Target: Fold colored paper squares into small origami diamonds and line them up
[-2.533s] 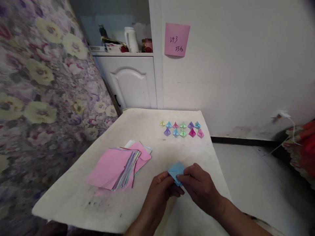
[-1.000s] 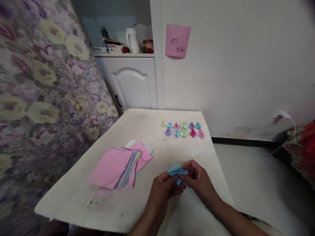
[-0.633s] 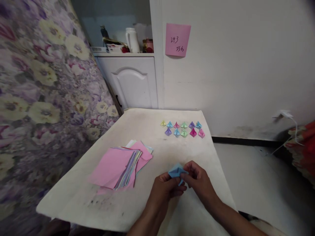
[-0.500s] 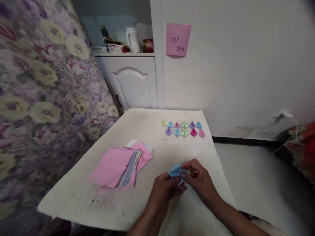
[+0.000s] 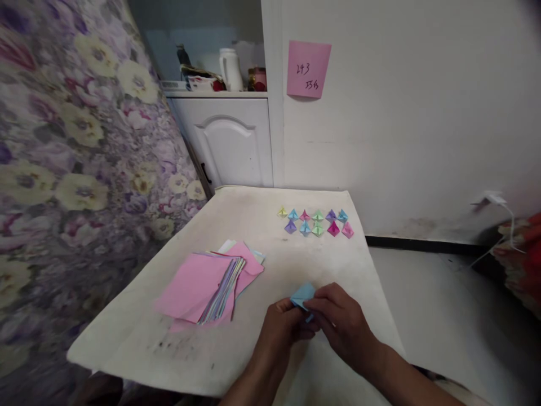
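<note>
A small light-blue folded paper (image 5: 303,294) is held above the front right of the table, between both hands. My left hand (image 5: 282,327) pinches its lower left side, thumb on top and fingers curled beneath. Fingers of my right hand (image 5: 344,318) press on the paper's right edge and cover part of it. Beyond the hands, two rows of small folded paper pieces, among them a magenta one (image 5: 333,228) and a yellow one (image 5: 282,212), sit on the tabletop. To the left lies a fanned stack of coloured paper sheets (image 5: 196,285) with pink on top.
The cream-covered table (image 5: 245,214) stands against a white wall and a cabinet (image 5: 234,141). A floral curtain (image 5: 84,192) hangs along the left. A pink note (image 5: 309,69) is on the wall. A white jug (image 5: 230,70) stands on the shelf; a plug with a cord (image 5: 495,198) is at right.
My right hand's fingers have closed in over the right part of the blue paper, which now shows a flatter upper face. My left hand keeps its hold.
</note>
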Motion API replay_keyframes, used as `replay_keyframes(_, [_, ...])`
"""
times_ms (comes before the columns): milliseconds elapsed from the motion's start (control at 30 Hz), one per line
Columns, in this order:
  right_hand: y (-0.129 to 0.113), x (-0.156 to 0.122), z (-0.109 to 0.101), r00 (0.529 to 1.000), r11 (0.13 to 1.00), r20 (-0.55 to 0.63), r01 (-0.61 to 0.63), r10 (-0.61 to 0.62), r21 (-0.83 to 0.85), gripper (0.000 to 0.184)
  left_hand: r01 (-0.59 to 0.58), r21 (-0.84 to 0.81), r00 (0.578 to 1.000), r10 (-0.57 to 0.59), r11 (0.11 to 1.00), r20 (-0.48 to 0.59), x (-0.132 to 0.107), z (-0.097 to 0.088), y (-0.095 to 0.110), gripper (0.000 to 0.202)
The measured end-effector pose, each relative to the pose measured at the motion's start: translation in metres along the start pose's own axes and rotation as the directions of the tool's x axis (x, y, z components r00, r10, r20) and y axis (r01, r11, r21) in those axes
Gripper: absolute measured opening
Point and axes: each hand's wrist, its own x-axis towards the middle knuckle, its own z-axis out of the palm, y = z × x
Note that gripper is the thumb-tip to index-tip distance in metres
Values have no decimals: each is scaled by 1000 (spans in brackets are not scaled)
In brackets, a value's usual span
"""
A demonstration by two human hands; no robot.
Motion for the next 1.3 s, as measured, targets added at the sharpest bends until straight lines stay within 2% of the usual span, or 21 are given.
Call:
replay_keyframes(167, [-5, 0, 0, 992, 994, 90, 96, -91, -48, 35, -7, 13, 1000, 8, 1000, -24, 0, -4, 1, 14])
replay_keyframes(300, [-4, -2, 4, 987, 995, 139, 92, -84, -46, 44, -10, -7, 999, 10, 1000, -36, -2, -7, 8, 17])
replay_keyframes(433, [-2, -5, 7, 986, 990, 149, 86, -69, -109, 44, 23, -47, 998, -20, 999, 63, -6, -12, 18, 20])
replay_keyframes(567, [-1, -4, 8, 984, 970, 163, 111, -76, -218, 46, 8, -180, 986, 21, 984, 162, -9, -17, 23, 16])
replay_keyframes(633, [-2, -4, 9, 982, 957, 171, 124, -80, -262, 45, -10, -231, 989, 44, 973, 141, -8, -20, 21, 11])
replay_keyframes(733, [-4, -5, 13, 982, 948, 163, 139, -95, -287, 45, -31, -230, 995, 53, 973, 88, -5, -22, 16, 16])
replay_keyframes(833, [-8, -6, 13, 983, 962, 142, 147, -116, -229, 43, -53, -215, 995, 69, 975, 66, -2, -22, 13, 18])
replay_keyframes(900, [-10, -6, 10, 989, 985, 107, 119, -105, -127, 40, -60, -171, 996, 71, 983, 58, -2, -21, 14, 20])
replay_keyframes(967, [-10, -3, 4, 1000, 1000, 15, 1, -1, 5, 34, -70, -85, 996, 73, 994, 41, -3, -19, 15, 23])
replay_keyframes(1000, [-9, 0, 0, 994, 992, -41, -102, 105, 77, 29, -76, -38, 997, 77, 996, 31, -3, -17, 15, 23])
replay_keyframes(1033, [-8, 3, -3, 969, 963, -78, -222, 236, 153, 24, -85, 6, 996, 85, 996, 26, -4, -16, 15, 23])
replay_keyframes(1067, [-6, 6, -5, 923, 907, -85, -347, 375, 239, 21, -94, 45, 995, 93, 995, 31, -5, -15, 14, 22])
replay_keyframes(1133, [-2, 12, -9, 815, 730, 32, -536, 579, 425, 25, -110, 109, 993, 104, 988, 60, -5, -13, 13, 19])
replay_keyframes(1200, [1, 17, -10, 738, 546, 195, -625, 646, 557, 28, -113, 163, 991, 98, 980, 96, -6, -10, 11, 18])
replay_keyframes(1233, [2, 18, -10, 717, 477, 255, -645, 649, 597, 28, -114, 183, 989, 94, 977, 112, -6, -9, 10, 17])
replay_keyframes(1300, [1, 19, -9, 692, 395, 320, -663, 648, 636, 28, -121, 204, 985, 93, 972, 143, -7, -6, 7, 16])
